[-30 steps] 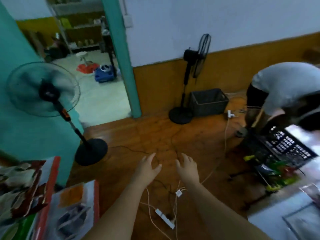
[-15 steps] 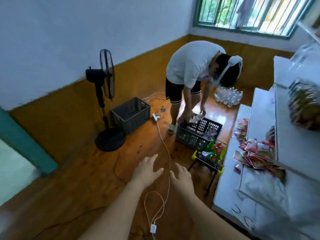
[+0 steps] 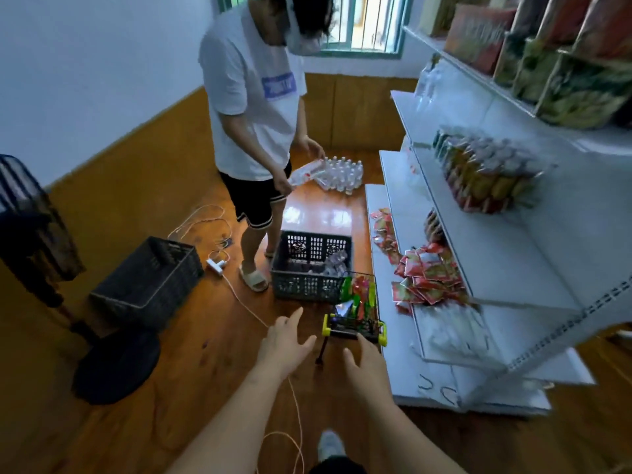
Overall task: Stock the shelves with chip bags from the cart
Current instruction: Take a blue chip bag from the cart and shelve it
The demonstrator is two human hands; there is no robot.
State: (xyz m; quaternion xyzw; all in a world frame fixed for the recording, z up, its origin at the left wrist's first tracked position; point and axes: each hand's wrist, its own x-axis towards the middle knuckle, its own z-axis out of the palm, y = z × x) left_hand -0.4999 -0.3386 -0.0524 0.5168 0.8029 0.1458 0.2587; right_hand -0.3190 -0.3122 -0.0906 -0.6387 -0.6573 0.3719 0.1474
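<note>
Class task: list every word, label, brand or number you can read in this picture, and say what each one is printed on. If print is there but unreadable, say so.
No text can be read.
Blue patch on the other person's white T-shirt: print, too blurred.
Red packets on the low shelf: too small.
Boxes on the top shelf: blurred.
Chip bags in the cart: too small.

White shelves (image 3: 506,268), red packets (image 3: 427,275), yellow-cornered black cart (image 3: 354,328) with green and red bags (image 3: 359,295), dark grey crates (image 3: 309,285), orange-brown floor (image 3: 205,354).
</note>
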